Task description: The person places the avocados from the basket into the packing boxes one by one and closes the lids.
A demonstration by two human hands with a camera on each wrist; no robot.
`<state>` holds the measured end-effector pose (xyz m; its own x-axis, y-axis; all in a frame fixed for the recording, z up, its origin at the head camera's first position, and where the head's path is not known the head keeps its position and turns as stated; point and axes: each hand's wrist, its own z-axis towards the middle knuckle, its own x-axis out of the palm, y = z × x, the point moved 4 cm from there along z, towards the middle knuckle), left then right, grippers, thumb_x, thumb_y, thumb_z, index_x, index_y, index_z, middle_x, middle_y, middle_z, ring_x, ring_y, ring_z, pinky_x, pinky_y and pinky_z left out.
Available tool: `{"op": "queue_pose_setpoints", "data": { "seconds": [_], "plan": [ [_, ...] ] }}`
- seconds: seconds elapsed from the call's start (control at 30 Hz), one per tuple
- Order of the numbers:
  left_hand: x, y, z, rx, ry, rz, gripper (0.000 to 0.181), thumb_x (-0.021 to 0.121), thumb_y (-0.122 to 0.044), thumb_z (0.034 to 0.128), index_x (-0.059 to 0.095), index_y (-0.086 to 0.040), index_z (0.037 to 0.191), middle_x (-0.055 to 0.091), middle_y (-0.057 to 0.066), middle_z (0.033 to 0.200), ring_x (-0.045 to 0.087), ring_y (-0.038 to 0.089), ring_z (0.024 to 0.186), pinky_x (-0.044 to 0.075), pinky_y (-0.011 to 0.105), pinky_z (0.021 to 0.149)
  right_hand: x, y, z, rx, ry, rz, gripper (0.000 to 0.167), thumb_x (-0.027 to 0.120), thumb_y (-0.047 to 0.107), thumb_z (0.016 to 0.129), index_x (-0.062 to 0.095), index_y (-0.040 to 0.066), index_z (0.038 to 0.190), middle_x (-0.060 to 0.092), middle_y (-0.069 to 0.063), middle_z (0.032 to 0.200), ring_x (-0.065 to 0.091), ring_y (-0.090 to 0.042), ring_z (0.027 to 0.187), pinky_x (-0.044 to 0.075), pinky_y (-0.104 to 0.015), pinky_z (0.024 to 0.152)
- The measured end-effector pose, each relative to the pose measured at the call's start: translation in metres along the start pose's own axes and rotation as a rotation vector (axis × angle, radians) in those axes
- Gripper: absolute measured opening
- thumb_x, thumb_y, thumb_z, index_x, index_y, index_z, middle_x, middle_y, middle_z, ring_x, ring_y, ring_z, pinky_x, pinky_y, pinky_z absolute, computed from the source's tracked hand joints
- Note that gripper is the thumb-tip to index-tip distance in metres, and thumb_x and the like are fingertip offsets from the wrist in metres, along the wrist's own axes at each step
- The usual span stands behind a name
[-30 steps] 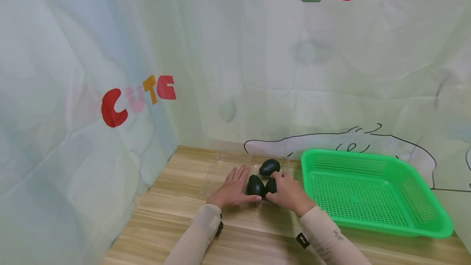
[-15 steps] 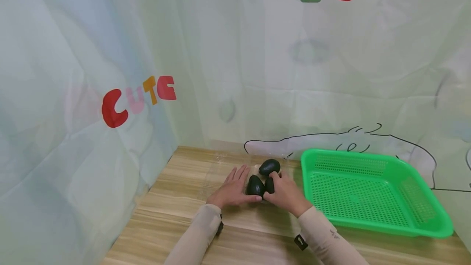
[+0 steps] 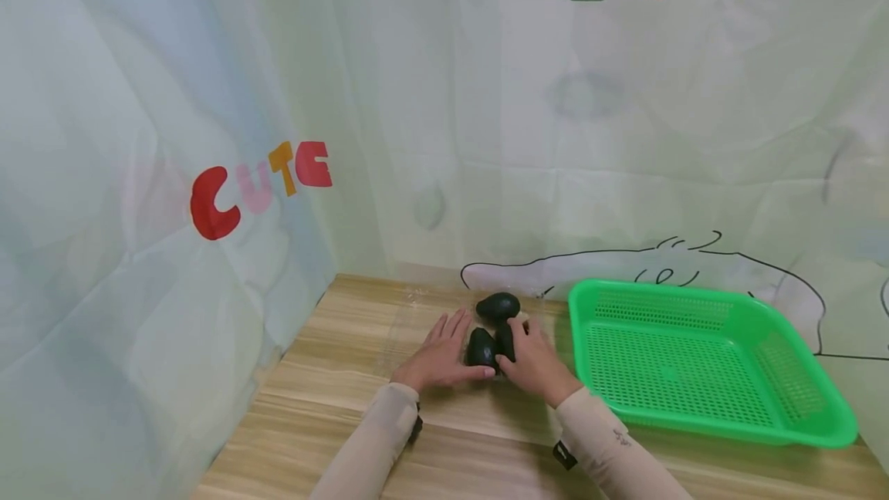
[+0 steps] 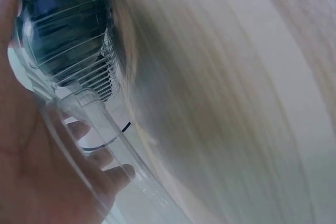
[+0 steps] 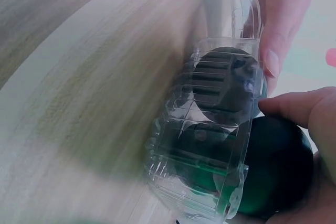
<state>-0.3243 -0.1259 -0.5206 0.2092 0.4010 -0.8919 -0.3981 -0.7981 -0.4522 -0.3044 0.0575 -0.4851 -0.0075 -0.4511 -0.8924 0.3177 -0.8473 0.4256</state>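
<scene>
Three dark avocados lie in a clear plastic clamshell box (image 5: 205, 163) on the table. My right hand (image 3: 536, 361) grips the right avocado (image 3: 505, 339) between thumb and fingers; in the right wrist view this avocado (image 5: 281, 166) bulges above the box's rim. Beside it at the front left sits another avocado (image 3: 481, 349), and the third avocado (image 3: 498, 305) lies behind them. With fingers spread and straight, my left hand (image 3: 437, 355) rests along the box's left side, its thumb across the front edge. The clear lid (image 3: 406, 322) lies folded out to the left, partly under that hand.
A green plastic basket (image 3: 667, 373) with a mesh bottom stands to the right of the box. Wood-grain table surface (image 3: 312, 400) extends in front and to the left. A printed curtain (image 3: 444, 114) hangs behind the table and along its left side.
The rear avocado has shifted left and slightly back, its narrow end turned to the left. My right hand and its avocado have moved a little left. My left hand stays put.
</scene>
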Motion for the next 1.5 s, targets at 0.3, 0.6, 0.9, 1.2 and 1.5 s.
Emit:
{"op": "queue_pose_setpoints", "data": {
  "seconds": [0.3, 0.6, 0.9, 1.2, 1.5],
  "plan": [
    [0.001, 0.000, -0.001, -0.003, 0.004, 0.009, 0.117, 0.063, -0.075, 0.0842, 0.014, -0.004, 0.163, 0.009, 0.016, 0.170, 0.008, 0.044, 0.155, 0.011, 0.054, 0.126, 0.002, 0.002, -0.001, -0.009, -0.015, 0.008, 0.065, 0.078, 0.028, 0.089, 0.051, -0.003, 0.140, 0.045, -0.031, 0.140, 0.063, -0.042, 0.111, 0.054, -0.056, 0.095],
    [0.000, 0.000, -0.001, -0.005, 0.006, 0.005, 0.115, 0.063, -0.074, 0.0845, 0.015, -0.004, 0.163, 0.009, 0.016, 0.170, 0.007, 0.043, 0.155, 0.011, 0.054, 0.126, 0.005, 0.000, 0.001, 0.006, 0.013, 0.062, 0.061, 0.072, 0.028, 0.093, 0.050, -0.001, 0.141, 0.035, -0.033, 0.152, 0.065, -0.046, 0.110, 0.053, -0.057, 0.095],
    [0.000, -0.001, 0.000, -0.008, -0.002, 0.003, 0.115, 0.063, -0.074, 0.0851, 0.015, -0.004, 0.163, 0.009, 0.016, 0.170, 0.008, 0.044, 0.155, 0.011, 0.054, 0.126, 0.015, 0.000, 0.001, -0.033, 0.015, 0.002, 0.059, 0.062, 0.026, 0.102, 0.043, -0.003, 0.149, 0.026, -0.036, 0.157, 0.059, -0.054, 0.118, 0.049, -0.062, 0.099],
    [0.000, -0.002, 0.002, 0.007, -0.009, 0.014, 0.115, 0.061, -0.076, 0.0848, 0.016, -0.004, 0.162, 0.011, 0.018, 0.170, 0.009, 0.044, 0.155, 0.011, 0.055, 0.125, 0.018, 0.006, -0.012, -0.096, -0.066, -0.241, 0.069, 0.052, 0.045, 0.104, 0.041, -0.003, 0.153, 0.035, -0.028, 0.158, 0.030, -0.052, 0.145, 0.032, -0.066, 0.114],
    [0.001, -0.002, 0.003, 0.020, -0.010, 0.041, 0.114, 0.062, -0.075, 0.0844, 0.019, -0.004, 0.162, 0.013, 0.019, 0.169, 0.010, 0.042, 0.155, 0.010, 0.055, 0.126, 0.020, 0.002, -0.008, -0.041, 0.003, -0.235, 0.074, 0.046, 0.055, 0.104, 0.042, -0.001, 0.153, 0.025, -0.020, 0.166, 0.013, -0.048, 0.153, 0.017, -0.070, 0.118]
  ]
}}
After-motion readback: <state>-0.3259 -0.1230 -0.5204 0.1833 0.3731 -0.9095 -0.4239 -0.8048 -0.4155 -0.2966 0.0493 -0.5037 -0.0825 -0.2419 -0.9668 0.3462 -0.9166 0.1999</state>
